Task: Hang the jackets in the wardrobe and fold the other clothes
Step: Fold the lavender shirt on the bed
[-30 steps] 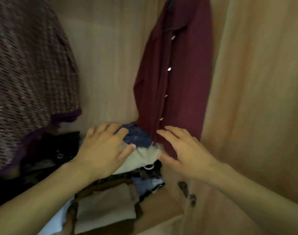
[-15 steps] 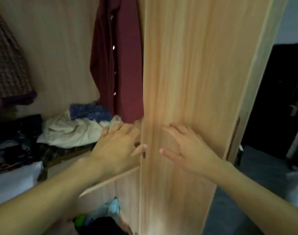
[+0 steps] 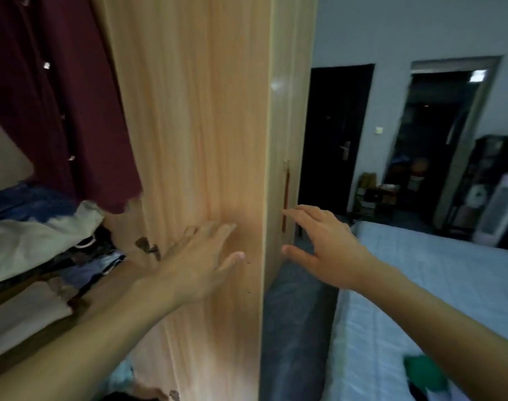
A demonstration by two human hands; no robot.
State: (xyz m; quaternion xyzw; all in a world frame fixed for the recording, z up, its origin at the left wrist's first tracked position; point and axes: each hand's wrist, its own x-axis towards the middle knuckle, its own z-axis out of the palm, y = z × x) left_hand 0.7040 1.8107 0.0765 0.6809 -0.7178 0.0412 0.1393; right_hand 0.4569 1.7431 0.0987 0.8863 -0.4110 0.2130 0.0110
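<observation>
A dark red jacket (image 3: 59,105) hangs inside the wooden wardrobe at the upper left. Below it a pile of clothes (image 3: 35,235), blue and cream on top, lies on a wardrobe shelf. The wardrobe's light wooden side panel (image 3: 195,125) fills the middle. My left hand (image 3: 200,264) is spread in front of that panel with straight fingers, holding nothing. My right hand (image 3: 325,250) hovers past the panel's right edge, fingers relaxed and apart, also holding nothing. A green garment (image 3: 423,371) lies on the bed at the lower right.
A bed with a pale blue cover (image 3: 420,285) stands to the right. A dark strip of floor (image 3: 296,328) runs between it and the wardrobe. Behind are a dark door (image 3: 333,134), an open doorway (image 3: 437,140) and a black shelf unit (image 3: 489,192).
My view has swung right, from the wardrobe's inside to its side panel and the bedroom. Both hands have left the clothes pile and come out of the wardrobe, still holding nothing.
</observation>
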